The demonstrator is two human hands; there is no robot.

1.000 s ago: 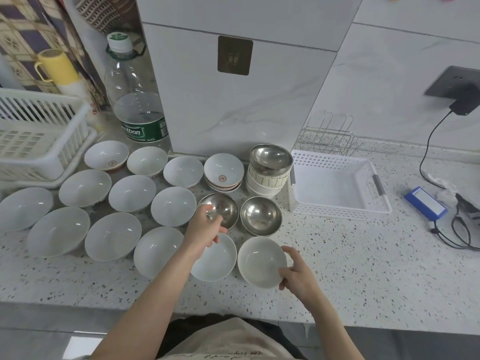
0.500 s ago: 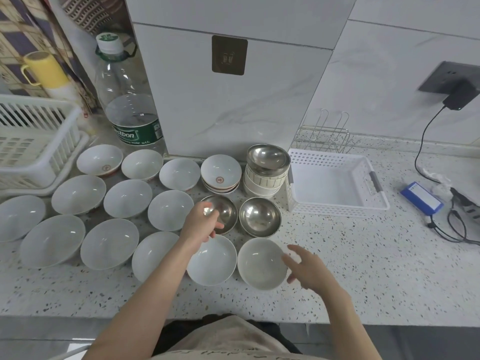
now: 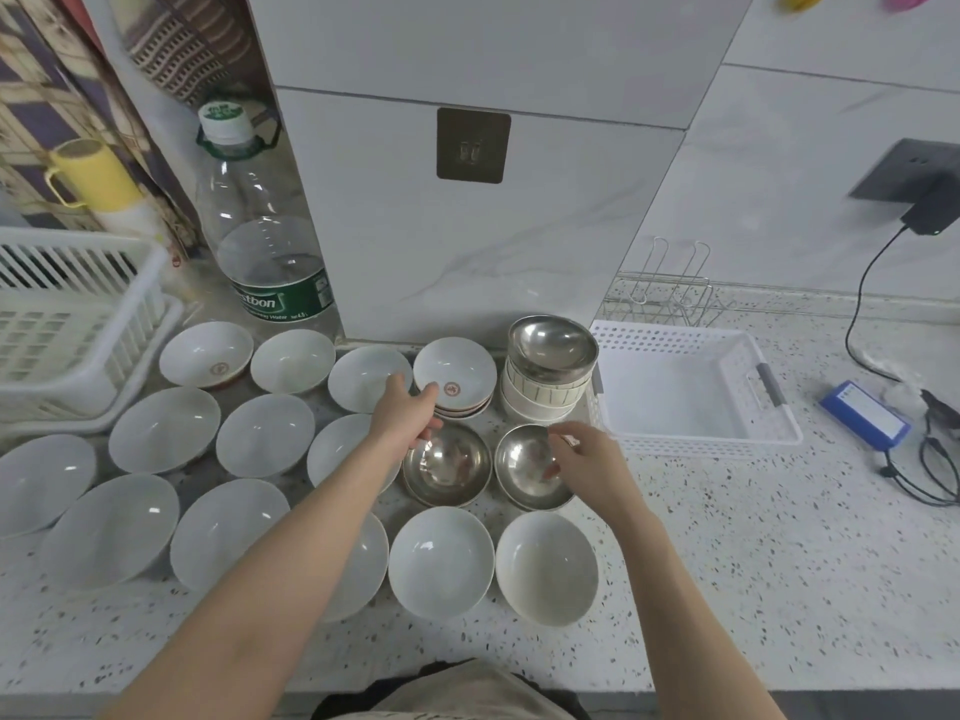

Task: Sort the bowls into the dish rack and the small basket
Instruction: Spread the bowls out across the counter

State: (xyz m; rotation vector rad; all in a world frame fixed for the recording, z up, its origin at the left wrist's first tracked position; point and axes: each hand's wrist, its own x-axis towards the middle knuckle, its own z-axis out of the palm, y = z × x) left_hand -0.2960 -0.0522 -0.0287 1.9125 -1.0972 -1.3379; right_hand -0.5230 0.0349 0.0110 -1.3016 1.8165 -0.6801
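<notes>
Many white bowls (image 3: 166, 428) lie open side up across the left and middle of the counter. Two steel bowls sit side by side, one on the left (image 3: 452, 472) and one on the right (image 3: 524, 472). My left hand (image 3: 408, 413) reaches over the left steel bowl, fingers apart, its tips at the rim of a stack of small red-emblem bowls (image 3: 457, 376). My right hand (image 3: 584, 457) grips the right rim of the right steel bowl. The white dish rack (image 3: 78, 314) stands far left. The small white basket (image 3: 691, 350) stands on the right with nothing in it.
A stack of striped bowls topped by a steel bowl (image 3: 550, 345) stands between the emblem bowls and the basket. A big water bottle (image 3: 265, 241) and a yellow mug (image 3: 93, 174) stand behind. A wire rack (image 3: 665, 293), blue box (image 3: 865, 415) and cables (image 3: 935, 459) lie right.
My right hand left the near white bowl and moved up onto the right steel bowl. My left hand moved from the left steel bowl's rim farther back toward the emblem bowls.
</notes>
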